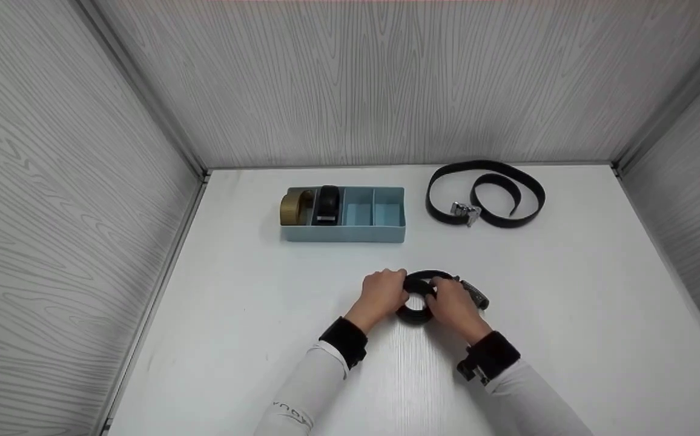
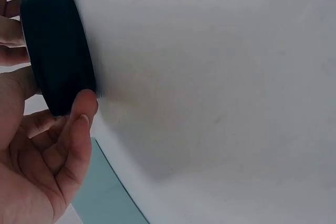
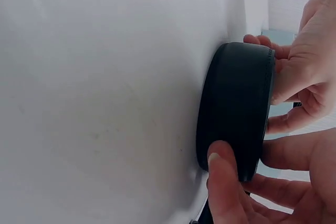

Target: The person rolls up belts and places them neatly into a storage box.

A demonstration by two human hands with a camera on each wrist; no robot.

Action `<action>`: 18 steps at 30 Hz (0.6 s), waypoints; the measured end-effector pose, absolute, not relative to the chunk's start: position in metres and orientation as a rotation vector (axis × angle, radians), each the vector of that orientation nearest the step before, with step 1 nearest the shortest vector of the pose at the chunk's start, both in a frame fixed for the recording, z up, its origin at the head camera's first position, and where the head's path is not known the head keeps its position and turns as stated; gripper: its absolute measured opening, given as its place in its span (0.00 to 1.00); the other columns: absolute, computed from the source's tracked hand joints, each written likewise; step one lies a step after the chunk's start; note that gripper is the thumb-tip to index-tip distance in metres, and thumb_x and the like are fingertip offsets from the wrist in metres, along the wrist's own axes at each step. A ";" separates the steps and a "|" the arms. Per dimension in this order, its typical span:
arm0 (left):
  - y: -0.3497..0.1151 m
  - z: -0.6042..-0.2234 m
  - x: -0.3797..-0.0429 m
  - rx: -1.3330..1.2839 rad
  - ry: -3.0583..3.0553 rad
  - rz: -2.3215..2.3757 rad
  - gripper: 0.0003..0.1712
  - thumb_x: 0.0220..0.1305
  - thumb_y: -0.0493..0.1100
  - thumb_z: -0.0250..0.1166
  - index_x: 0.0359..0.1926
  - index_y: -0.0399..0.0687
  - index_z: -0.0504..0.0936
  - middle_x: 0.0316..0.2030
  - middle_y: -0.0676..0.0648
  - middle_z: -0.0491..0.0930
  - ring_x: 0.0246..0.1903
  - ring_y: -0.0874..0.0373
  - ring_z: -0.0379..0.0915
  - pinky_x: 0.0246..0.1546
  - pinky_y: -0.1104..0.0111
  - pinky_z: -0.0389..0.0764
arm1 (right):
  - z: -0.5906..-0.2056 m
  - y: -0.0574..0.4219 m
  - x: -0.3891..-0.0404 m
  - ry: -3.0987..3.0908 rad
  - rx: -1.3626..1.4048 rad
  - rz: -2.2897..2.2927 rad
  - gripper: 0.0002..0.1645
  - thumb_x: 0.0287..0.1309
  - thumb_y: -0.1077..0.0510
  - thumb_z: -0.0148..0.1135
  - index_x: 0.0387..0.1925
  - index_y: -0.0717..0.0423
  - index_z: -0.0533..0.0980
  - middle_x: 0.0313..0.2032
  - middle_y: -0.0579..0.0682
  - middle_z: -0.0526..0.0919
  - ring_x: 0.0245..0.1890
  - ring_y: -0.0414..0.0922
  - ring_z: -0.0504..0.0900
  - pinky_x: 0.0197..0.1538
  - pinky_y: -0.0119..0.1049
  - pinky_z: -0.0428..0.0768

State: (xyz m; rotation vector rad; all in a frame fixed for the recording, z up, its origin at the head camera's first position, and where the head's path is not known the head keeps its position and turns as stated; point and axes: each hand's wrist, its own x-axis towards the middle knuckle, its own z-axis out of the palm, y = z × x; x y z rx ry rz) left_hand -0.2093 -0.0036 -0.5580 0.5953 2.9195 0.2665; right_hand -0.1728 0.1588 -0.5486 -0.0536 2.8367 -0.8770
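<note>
A black belt wound into a round coil (image 1: 414, 316) stands on its edge on the white table, between the two hands. My left hand (image 1: 383, 293) pinches the coil's left side, with fingers on the outer face, as the left wrist view shows. On the other side my right hand (image 1: 454, 304) grips the coil's wall, one finger pressed on the outside of the strap (image 3: 236, 108) and others at its upper edge. The belt's dark metal buckle (image 1: 476, 294) sticks out to the right, beside the right hand. Part of the strap is hidden behind the fingers.
Behind the hands sits a light blue divided box (image 1: 344, 234). Its left compartments hold a gold-brown coil (image 1: 292, 209) and a black coil (image 1: 329, 203). A loosely curled black belt (image 1: 510, 223) with a silver buckle (image 1: 465, 211) lies at the back right. Grey wood-grain walls enclose the table.
</note>
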 end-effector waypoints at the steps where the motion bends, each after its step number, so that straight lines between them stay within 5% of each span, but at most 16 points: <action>1: -0.004 -0.558 -0.209 0.597 2.912 0.266 0.11 0.58 0.46 0.67 0.40 0.45 0.82 0.33 0.45 0.83 0.33 0.50 0.81 0.28 0.59 0.79 | -0.549 0.158 -0.173 2.838 -0.070 -0.875 0.12 0.60 0.64 0.61 0.44 0.66 0.78 0.39 0.60 0.83 0.32 0.51 0.80 0.35 0.46 0.78; 9: -0.004 -0.559 -0.209 0.616 2.904 0.252 0.12 0.65 0.51 0.65 0.40 0.47 0.83 0.35 0.45 0.84 0.34 0.50 0.82 0.28 0.58 0.79 | -0.551 0.159 -0.180 2.888 -0.182 -0.811 0.14 0.61 0.65 0.61 0.48 0.61 0.81 0.44 0.60 0.84 0.45 0.56 0.82 0.46 0.51 0.78; 18: -0.003 -0.560 -0.206 0.626 2.971 0.206 0.12 0.63 0.50 0.65 0.41 0.48 0.82 0.33 0.45 0.85 0.31 0.48 0.82 0.24 0.57 0.78 | -0.548 0.159 -0.174 2.918 -0.085 -0.759 0.14 0.59 0.60 0.65 0.43 0.65 0.81 0.38 0.61 0.84 0.36 0.54 0.82 0.39 0.50 0.78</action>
